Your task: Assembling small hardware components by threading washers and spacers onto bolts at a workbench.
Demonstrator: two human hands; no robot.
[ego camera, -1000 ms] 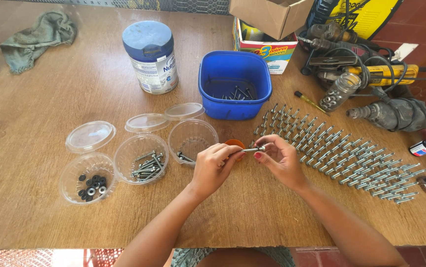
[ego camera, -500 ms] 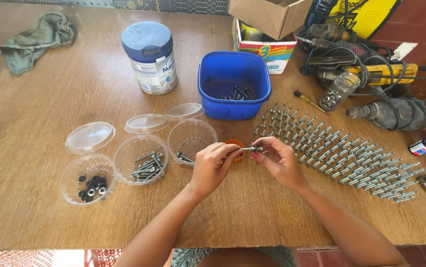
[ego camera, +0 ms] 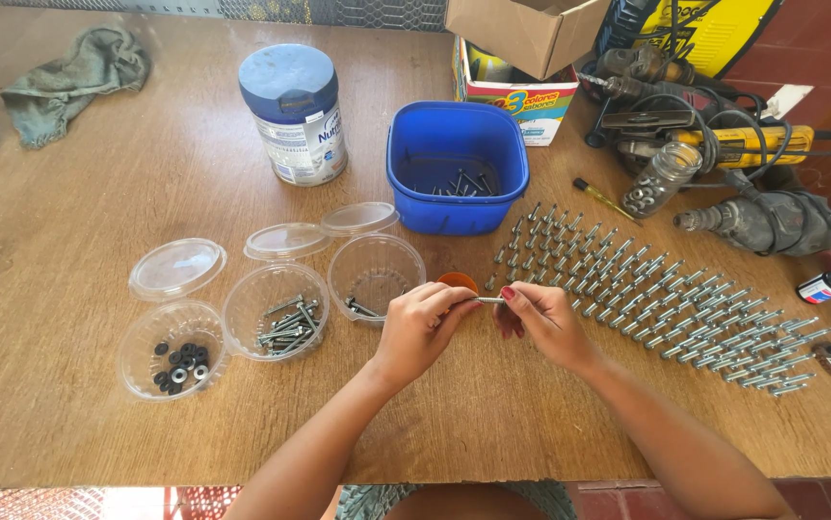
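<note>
slim metal bolt (ego camera: 489, 300) between fingertips

Blue, silver and clear plastic on brown wood

A blue tub (ego camera: 457, 166) sits beyond the hands on the brown wooden table (ego camera: 68, 424); a small orange cap (ego camera: 457, 281) peeks just past the fingers. Silver bolts (ego camera: 666, 299) spread right of the right hand (ego camera: 539, 323), whose nails are red. Left of the left hand (ego camera: 418, 327), clear cups (ego camera: 276, 310) hold grey screws and black washers (ego camera: 176, 361); far left lies a grey-green rag (ego camera: 73, 77).

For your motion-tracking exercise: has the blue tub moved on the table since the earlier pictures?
No. The blue tub sits in the same spot, just behind the rows of bolts and right of the tin.
</note>
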